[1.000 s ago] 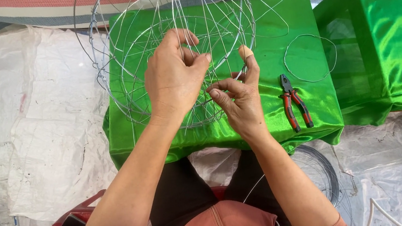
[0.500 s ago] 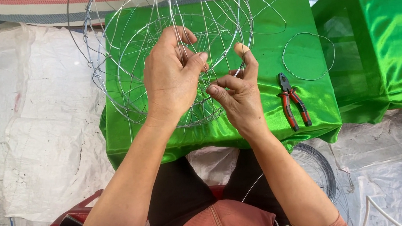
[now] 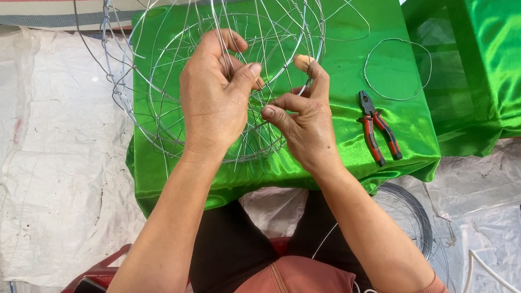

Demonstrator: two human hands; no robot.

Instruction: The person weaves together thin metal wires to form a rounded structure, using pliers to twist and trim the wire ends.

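A round basket-like frame of thin silver wire (image 3: 157, 67) rests on a low table covered in shiny green cloth (image 3: 400, 146). My left hand (image 3: 214, 100) grips the frame's wires from above, thumb pressed against a spoke. My right hand (image 3: 306, 120) pinches a thin wire at the frame's lower right, thumb raised and fingertips meeting next to my left thumb. Both hands touch near the frame's middle.
Red-handled pliers (image 3: 376, 129) lie on the cloth right of my right hand. A loose wire ring (image 3: 397, 68) lies beyond them. A second green-covered stand (image 3: 499, 47) is at the right. A coil of wire (image 3: 410, 215) lies on the white sheeting by my knee.
The wire frame has shifted slightly left and turned a little. My right thumb has lifted and my fingers have moved along the wire.
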